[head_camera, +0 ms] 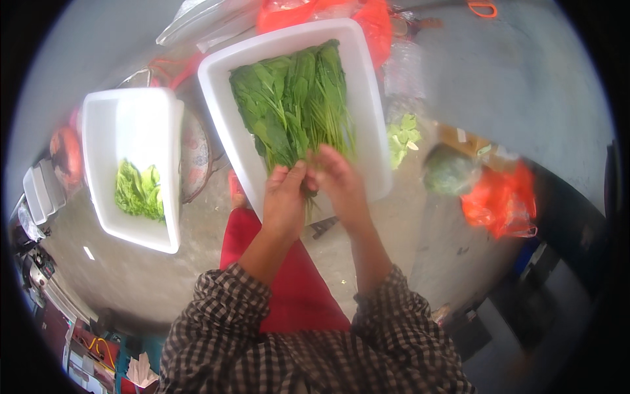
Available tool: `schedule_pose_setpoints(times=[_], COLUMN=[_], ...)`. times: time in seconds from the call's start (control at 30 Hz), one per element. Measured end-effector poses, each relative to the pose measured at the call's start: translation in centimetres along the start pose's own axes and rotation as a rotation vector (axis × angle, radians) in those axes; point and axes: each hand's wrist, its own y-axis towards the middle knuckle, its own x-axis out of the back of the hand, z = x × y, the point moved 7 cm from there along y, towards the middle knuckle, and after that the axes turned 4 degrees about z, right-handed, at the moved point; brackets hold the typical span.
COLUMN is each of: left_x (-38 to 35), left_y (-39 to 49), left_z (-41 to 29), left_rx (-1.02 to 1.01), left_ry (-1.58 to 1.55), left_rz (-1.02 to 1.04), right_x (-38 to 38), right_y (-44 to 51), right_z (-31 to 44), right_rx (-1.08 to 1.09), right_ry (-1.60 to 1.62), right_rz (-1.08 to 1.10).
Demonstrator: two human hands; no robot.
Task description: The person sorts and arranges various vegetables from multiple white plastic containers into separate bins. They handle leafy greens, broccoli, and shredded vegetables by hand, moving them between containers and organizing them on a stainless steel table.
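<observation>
In front of me, leafy greens with long thin stems lie in a large white plastic bin. My left hand is closed around the stem ends of a bunch, thumb on top, above the bin's near side. Beside it, my right hand has its fingers curled near the same stems. Those fingers are blurred, so whether they grip any stem is unclear. A few stem ends poke out below the two hands.
At left, a second white bin holds lettuce. Pale leaves lie on the floor to the right. Farther right are a wrapped green vegetable and an orange plastic bag. Orange-handled scissors are at the top.
</observation>
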Motion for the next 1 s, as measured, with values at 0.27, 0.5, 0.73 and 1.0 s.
schedule_pose_setpoints(times=[0.27,0.5,0.73,1.0], left_x=[-8.3,-9.4,2.6,3.2], left_y=[-2.5,-4.2,-2.2,-1.6], left_z=[2.8,5.5,6.5,3.5], left_rx=[0.12,0.003,0.203,-0.145], left_ry=[0.553,0.712,0.672,1.128], left_rz=[0.398,0.643,0.155,0.125], right_x=[6.4,21.8,11.2,2.8], right_y=[-7.2,-4.5,-0.2,11.6], right_z=[4.3,4.4,4.6,4.2], right_rx=[0.351,0.364,0.456,0.636], right_ry=[-0.74,-1.55,-0.525,-1.274], right_rz=[-0.347,-0.646,-0.381,-0.553])
